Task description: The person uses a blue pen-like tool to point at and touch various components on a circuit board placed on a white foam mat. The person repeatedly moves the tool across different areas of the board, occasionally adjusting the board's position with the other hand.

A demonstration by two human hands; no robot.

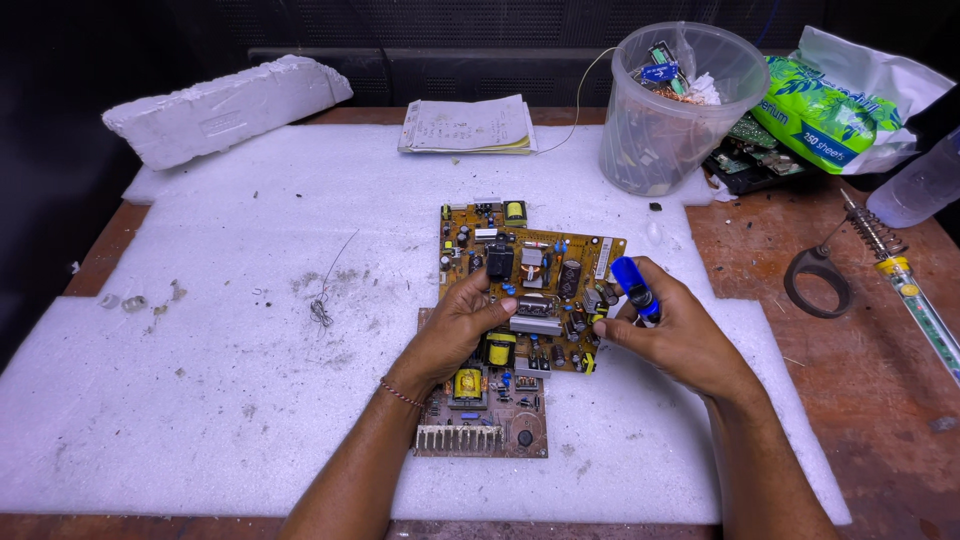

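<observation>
A yellow circuit board (525,250) with capacitors and coils lies tilted on a white foam sheet (230,340), overlapping a brown circuit board (500,425) beneath it. My left hand (452,330) rests on the yellow board, thumb and fingers touching a silver component near its middle. My right hand (672,330) is at the board's right edge and holds a small blue object (632,285), with the fingertips close to the board's components.
A clear plastic tub (675,105) of electronic scrap stands at the back right, beside a green tissue packet (830,105). A notepad (470,125) and foam block (220,105) lie at the back. A soldering iron (900,275) and black ring (818,283) rest on the wooden table, right.
</observation>
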